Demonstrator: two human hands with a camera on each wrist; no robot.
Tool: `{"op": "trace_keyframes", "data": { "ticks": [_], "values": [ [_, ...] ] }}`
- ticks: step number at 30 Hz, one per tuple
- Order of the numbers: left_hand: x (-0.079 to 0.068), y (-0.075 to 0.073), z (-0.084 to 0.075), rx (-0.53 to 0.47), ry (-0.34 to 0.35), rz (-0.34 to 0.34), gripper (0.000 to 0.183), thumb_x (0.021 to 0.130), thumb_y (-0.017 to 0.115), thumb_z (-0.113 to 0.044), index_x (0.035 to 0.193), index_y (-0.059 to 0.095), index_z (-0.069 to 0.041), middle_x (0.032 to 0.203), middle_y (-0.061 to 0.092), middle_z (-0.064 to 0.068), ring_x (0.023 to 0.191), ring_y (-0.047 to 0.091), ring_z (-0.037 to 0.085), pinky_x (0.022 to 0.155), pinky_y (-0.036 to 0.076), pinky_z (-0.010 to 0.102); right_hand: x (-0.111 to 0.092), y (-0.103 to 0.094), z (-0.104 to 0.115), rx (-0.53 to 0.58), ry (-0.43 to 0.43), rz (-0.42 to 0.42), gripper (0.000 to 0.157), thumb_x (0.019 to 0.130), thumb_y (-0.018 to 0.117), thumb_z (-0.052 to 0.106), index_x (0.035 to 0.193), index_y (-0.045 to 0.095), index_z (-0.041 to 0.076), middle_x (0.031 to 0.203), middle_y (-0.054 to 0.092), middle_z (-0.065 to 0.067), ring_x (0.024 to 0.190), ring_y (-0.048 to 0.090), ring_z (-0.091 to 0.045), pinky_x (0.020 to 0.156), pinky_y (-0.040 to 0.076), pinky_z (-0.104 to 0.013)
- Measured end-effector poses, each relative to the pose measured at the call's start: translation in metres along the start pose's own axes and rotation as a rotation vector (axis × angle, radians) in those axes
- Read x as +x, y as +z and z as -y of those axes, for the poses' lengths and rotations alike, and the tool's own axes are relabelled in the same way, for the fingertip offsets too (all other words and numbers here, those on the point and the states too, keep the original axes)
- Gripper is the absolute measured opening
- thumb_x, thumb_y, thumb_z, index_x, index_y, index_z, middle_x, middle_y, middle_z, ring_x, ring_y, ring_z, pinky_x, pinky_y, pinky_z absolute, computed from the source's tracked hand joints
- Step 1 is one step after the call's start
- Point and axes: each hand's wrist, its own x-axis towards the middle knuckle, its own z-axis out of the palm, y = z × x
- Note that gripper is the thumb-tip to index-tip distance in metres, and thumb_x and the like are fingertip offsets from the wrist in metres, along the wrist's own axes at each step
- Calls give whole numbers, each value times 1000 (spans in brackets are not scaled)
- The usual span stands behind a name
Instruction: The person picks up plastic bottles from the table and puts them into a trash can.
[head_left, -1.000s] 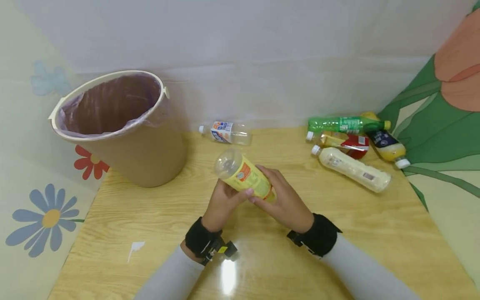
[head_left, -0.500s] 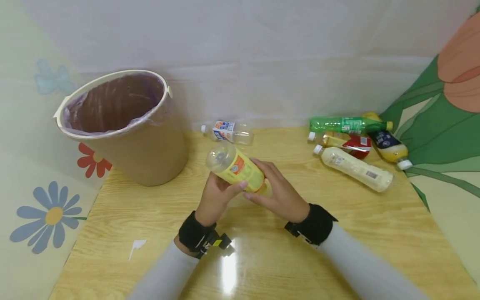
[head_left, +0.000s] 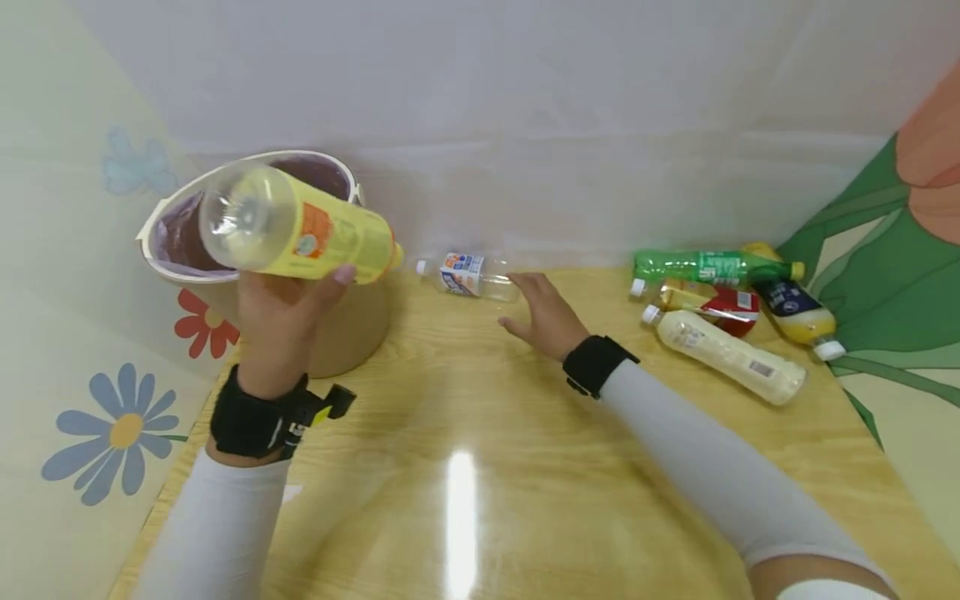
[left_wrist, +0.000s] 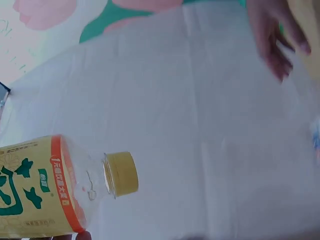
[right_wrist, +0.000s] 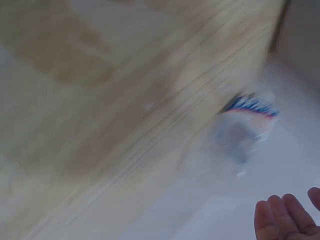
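Observation:
My left hand (head_left: 281,329) grips a clear plastic bottle with a yellow label (head_left: 333,233), raised in front of the bin's opening with its base to the left. In the left wrist view the bottle's yellow cap (left_wrist: 122,174) is screwed on. The bin (head_left: 352,325) is brown with a pale rim and a thin plastic liner. My right hand (head_left: 551,321) reaches out with fingers spread, close to the base of a clear bottle with a white, blue and orange label (head_left: 462,275) lying by the wall. In the right wrist view the fingertips (right_wrist: 285,212) stand apart from that bottle.
At the right lie a green bottle (head_left: 682,267), a red-labelled bottle (head_left: 712,304), a cream-coloured bottle (head_left: 727,354) and a dark-labelled yellow bottle (head_left: 795,312). A white scrap (head_left: 292,492) lies beside my left forearm. A white-covered wall (head_left: 562,167) backs the wooden table (head_left: 525,467).
The yellow-labelled bottle has moved left and up in my left hand, to the bin. My right hand has let go of it and moved forward near the clear bottle by the wall.

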Motion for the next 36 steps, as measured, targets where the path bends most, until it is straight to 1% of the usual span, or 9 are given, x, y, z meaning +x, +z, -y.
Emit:
{"op": "trace_keyframes", "data": {
  "ticks": [4,7,11,14,15,20,28,33,36],
  "values": [
    [21,-22,-27,90,6,-90,68,71,70,14,132,45,-5,132,54,11,128,49,27,106,46,30,24,8,-20,-66,102,34,81,87,71,35,150,29,5,148,35,-24,136,39,-39,116,33,-49],
    [33,-39,-38,153,-10,-140,72,71,70,15,134,41,-8,134,51,10,131,46,27,111,43,34,39,13,-31,-97,160,74,85,87,71,36,151,25,3,149,33,-26,137,38,-41,117,32,-49],
    [48,-65,-40,546,-75,-169,73,75,75,-1,137,41,-19,133,49,-2,129,46,17,113,40,34,53,21,-44,-155,170,106,89,85,73,37,151,25,2,150,33,-26,137,37,-42,118,31,-49],
    [55,-84,-36,849,-169,-141,72,78,77,-15,139,40,-27,131,46,-11,127,43,7,113,40,35,59,29,-52,-185,155,124,90,84,74,39,150,26,2,151,34,-26,137,38,-42,118,31,-50],
    [56,-89,-33,897,-197,-122,72,79,77,-19,139,39,-29,131,45,-12,126,42,6,113,41,36,61,32,-55,-193,151,127,90,83,74,39,150,27,2,150,34,-26,137,38,-42,118,31,-50],
    [57,-100,-28,912,-309,-43,72,83,76,-23,142,35,-30,133,45,-11,126,46,14,110,45,42,61,37,-61,-163,171,109,82,85,72,36,149,31,4,144,40,-26,128,47,-43,112,39,-51],
    [60,-106,-26,882,-381,-34,73,85,74,-27,143,31,-31,137,45,-9,127,45,17,112,42,43,58,29,-54,-59,215,144,76,89,68,34,148,31,5,141,36,-27,115,57,-42,103,47,-50],
    [61,-108,-26,882,-370,-58,78,85,73,-28,146,24,-33,135,45,-7,126,47,16,110,44,36,46,15,-47,101,186,118,74,90,66,35,149,31,7,142,35,-24,122,51,-39,105,44,-50],
    [60,-105,-28,892,-317,-94,79,85,73,-27,147,25,-33,136,46,-4,126,48,13,108,45,31,32,2,-37,253,175,98,74,92,65,35,151,28,10,140,36,-21,126,47,-36,108,42,-49]
  ]
}}
